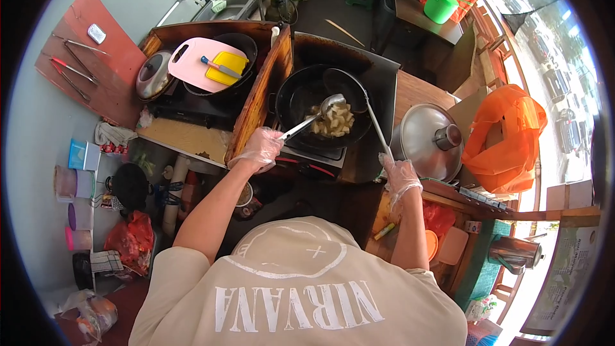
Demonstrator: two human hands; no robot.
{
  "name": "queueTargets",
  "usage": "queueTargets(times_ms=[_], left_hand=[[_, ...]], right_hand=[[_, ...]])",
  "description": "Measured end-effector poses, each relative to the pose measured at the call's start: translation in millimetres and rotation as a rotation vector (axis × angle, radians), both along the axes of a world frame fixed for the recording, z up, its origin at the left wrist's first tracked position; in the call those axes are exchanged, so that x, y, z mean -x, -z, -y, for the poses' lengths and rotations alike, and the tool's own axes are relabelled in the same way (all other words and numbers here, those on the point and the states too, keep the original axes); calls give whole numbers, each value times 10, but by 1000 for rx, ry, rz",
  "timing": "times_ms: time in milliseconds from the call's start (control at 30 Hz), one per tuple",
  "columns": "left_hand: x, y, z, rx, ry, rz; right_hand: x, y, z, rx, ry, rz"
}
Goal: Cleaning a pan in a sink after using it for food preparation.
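My left hand [262, 149], in a clear plastic glove, grips the handle of a metal ladle [302, 126]. The ladle's bowl rests among pale, chunky pieces of food [340, 122] in a black wok [292, 105]. Also gloved, my right hand [401, 176] holds a long-handled skimmer [377, 127]. Its round, dark head lies over the far right part of the wok, apart from the food. The wok sits on a stove [331, 156], with the food heaped at its near side in a little liquid.
A charred wooden partition [262, 101] stands left of the wok. Beyond it, a pink cutting board [190, 65] lies across another pan, carrying a yellow board [230, 61] and a knife [222, 66]. A domed metal lid [423, 139] and an orange bag [504, 173] are at right.
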State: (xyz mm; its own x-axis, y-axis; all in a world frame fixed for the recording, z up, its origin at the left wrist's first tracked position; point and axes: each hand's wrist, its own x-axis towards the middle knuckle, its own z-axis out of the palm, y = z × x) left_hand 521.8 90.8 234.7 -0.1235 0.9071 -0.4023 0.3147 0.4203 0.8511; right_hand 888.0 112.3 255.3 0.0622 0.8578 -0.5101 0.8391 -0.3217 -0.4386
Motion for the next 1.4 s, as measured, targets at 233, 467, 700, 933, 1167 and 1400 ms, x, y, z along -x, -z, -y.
queueTargets(times_ms=[233, 467, 700, 933, 1167, 1400], left_hand=[[-175, -125, 118, -414, 210, -508], [4, 108, 75, -446, 191, -810], [180, 164, -6, -422, -62, -717], [341, 603, -115, 219, -263, 415], [-90, 376, -51, 326, -156, 574], [-196, 250, -16, -1, -59, 138]], right_hand=[[-47, 170, -87, -152, 0, -35], [80, -35, -68, -79, 5, -7], [90, 178, 24, -256, -27, 106], [156, -29, 43, -47, -11, 30], [-55, 166, 82, 20, 12, -67], [14, 54, 63, 42, 36, -77]])
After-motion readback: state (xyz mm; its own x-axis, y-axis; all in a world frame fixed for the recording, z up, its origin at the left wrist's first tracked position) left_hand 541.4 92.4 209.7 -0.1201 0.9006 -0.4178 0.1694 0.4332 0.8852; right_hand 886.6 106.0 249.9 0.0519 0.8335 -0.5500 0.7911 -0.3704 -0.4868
